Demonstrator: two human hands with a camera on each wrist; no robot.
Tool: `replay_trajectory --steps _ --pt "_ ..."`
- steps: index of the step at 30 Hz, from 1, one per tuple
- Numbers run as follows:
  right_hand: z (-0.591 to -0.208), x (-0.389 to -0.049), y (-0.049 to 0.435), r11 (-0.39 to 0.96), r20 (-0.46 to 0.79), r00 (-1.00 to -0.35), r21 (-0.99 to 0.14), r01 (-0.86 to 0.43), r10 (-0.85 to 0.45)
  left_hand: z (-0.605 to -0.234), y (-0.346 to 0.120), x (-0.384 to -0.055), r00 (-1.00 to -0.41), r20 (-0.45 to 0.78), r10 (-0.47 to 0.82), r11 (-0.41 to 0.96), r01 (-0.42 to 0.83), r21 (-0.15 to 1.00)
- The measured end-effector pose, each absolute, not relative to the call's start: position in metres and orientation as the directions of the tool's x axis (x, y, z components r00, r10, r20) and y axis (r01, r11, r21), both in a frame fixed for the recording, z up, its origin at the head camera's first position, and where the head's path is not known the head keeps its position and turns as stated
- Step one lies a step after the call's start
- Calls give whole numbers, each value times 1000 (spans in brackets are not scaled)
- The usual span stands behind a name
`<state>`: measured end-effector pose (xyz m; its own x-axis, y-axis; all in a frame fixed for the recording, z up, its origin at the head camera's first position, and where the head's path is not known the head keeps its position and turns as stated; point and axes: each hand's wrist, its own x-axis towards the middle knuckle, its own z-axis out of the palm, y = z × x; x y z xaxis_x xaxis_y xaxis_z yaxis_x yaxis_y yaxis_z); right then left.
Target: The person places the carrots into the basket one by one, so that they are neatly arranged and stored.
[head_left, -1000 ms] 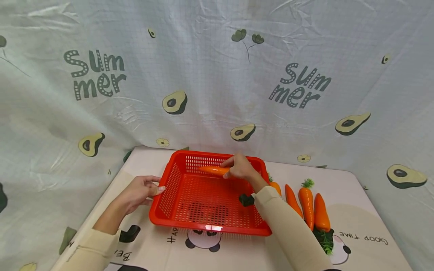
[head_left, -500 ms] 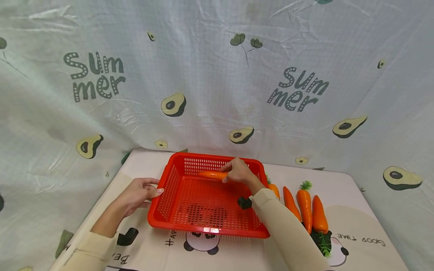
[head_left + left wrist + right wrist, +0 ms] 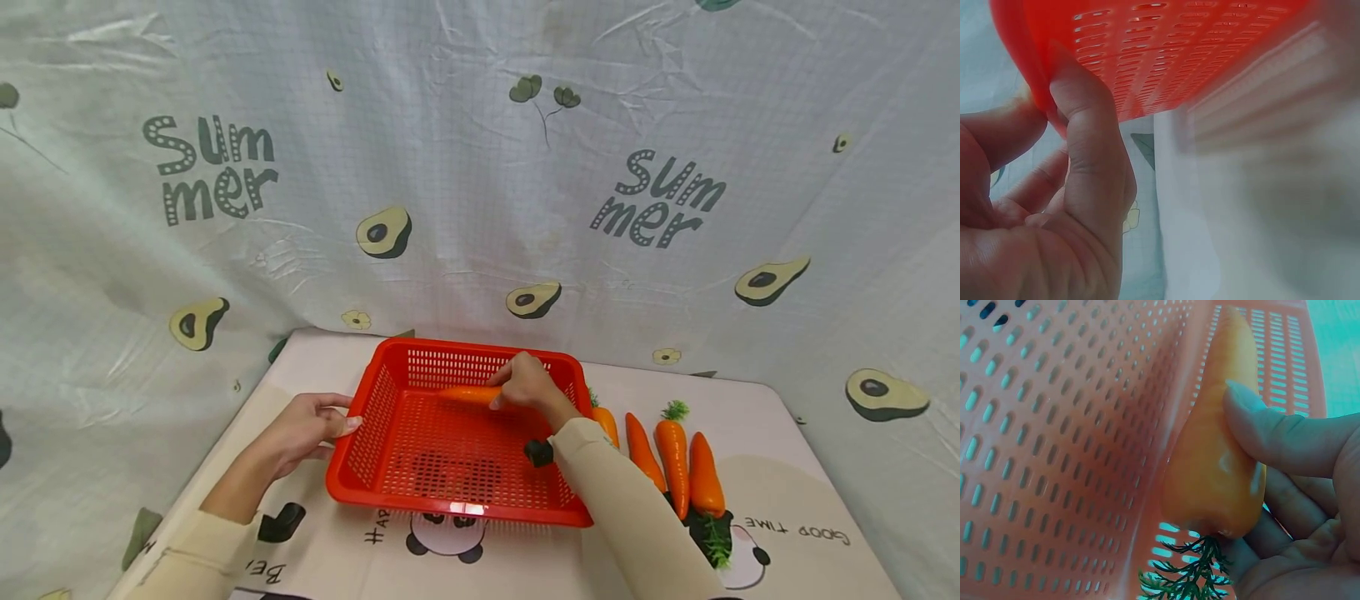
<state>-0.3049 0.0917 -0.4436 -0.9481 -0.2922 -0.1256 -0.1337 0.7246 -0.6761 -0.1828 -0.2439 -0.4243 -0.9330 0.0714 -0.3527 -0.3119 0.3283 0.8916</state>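
Observation:
A red perforated plastic basket (image 3: 450, 450) stands on the table in the head view. My left hand (image 3: 311, 429) grips its left rim, and the left wrist view shows thumb and fingers on either side of that rim (image 3: 1016, 56). Inside the basket, near its far wall, my right hand (image 3: 528, 385) holds an orange carrot (image 3: 468, 395) lying sideways with its tip to the left. In the right wrist view the thumb presses on the carrot (image 3: 1210, 456), and its green leafy top (image 3: 1188, 575) hangs free. Some of the right fingers are hidden behind the carrot.
To the right of the basket lie several more carrots, among them one with a leafy top (image 3: 673, 462) and one at the far right (image 3: 705, 479). Another carrot (image 3: 606, 421) sits close against the basket's right side. A printed curtain (image 3: 465, 167) hangs behind the table (image 3: 780, 433).
The right hand and carrot have sunk slightly lower inside the basket. The left hand keeps its hold on the rim. The whole head view has shifted a little.

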Motion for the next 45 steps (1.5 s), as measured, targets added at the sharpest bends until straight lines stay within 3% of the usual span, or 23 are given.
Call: replay_trajectory --steps 15,33,45 --pt "-452 -303 89 745 -176 -945 -660 -94 -274 -425 -243 -181 -938 -339 66 336 -300 893" --pt "-456 -302 90 762 -154 -945 -634 -130 -289 -428 -241 -182 -936 -345 64 327 -307 894" --pt "-444 -298 90 805 -116 -942 -558 -201 -315 -425 -243 -182 -937 -346 55 350 -306 885"
